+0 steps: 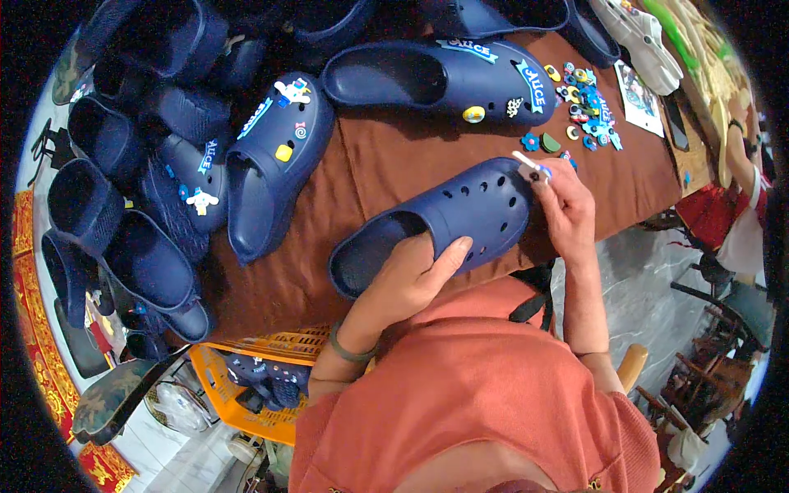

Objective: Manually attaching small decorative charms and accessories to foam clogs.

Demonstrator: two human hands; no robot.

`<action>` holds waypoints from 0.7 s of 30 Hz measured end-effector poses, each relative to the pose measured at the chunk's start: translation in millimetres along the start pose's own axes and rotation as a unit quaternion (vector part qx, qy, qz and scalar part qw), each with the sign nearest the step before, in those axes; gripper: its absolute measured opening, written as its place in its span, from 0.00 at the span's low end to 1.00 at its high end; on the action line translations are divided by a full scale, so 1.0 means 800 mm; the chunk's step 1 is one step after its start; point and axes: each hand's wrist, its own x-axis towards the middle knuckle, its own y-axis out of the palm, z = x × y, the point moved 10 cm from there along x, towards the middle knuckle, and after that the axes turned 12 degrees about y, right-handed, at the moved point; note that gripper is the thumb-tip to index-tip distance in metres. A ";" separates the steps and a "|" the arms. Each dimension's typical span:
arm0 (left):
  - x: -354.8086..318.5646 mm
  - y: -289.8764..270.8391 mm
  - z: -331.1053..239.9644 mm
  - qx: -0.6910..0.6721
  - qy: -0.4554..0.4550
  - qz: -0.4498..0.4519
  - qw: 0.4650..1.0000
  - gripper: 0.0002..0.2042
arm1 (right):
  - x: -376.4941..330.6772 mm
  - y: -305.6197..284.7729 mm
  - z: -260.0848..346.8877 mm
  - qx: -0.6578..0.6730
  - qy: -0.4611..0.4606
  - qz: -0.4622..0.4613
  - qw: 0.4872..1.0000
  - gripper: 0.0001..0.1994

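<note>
Clog (444,222), navy and plain, lies near the middle of the brown surface (386,156), toe toward 2 o'clock and heel toward 8 o'clock. Its upper shows rows of open holes and no decoration that I can make out, so by my judgement the dressing of this one has barely begun.

At 12 o'clock from it lies a finished clog (444,78) bearing letter strips, a yellow charm and a checkered one. At 10 o'clock a second decorated clog (275,156) carries a white figure, a swirl and a yellow square. Farther out at 9 o'clock a heap of navy clogs (140,181) spreads over the edge; a few there wear charms, most look bare. An orange crate (246,386) with more clogs sits at 7 o'clock.

The left hand (411,279) clasps the clog's side near the heel opening, thumb over the upper. The right hand (563,205) pinches a small white charm (526,163) at the toe.

Loose charms (583,107) lie scattered at 1 o'clock, many unused.
</note>
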 end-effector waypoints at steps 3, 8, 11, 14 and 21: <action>0.002 0.000 -0.001 -0.006 0.005 -0.004 1.000 0.16 | 0.004 -0.004 -0.020 0.051 0.077 -0.011 0.996 0.09; 0.002 -0.001 -0.008 -0.015 0.015 -0.018 1.000 0.16 | 0.009 0.001 -0.037 0.155 0.153 -0.002 0.976 0.11; 0.002 -0.002 -0.008 -0.009 0.014 -0.017 1.000 0.16 | 0.010 0.003 -0.047 0.194 0.203 -0.007 0.960 0.11; 0.003 -0.002 -0.006 0.000 0.015 -0.012 1.000 0.16 | 0.015 -0.001 -0.012 0.043 0.101 -0.003 0.994 0.12; 0.001 0.000 0.000 0.010 -0.004 0.013 1.000 0.15 | -0.023 0.036 0.094 -0.399 -0.221 -0.078 0.886 0.20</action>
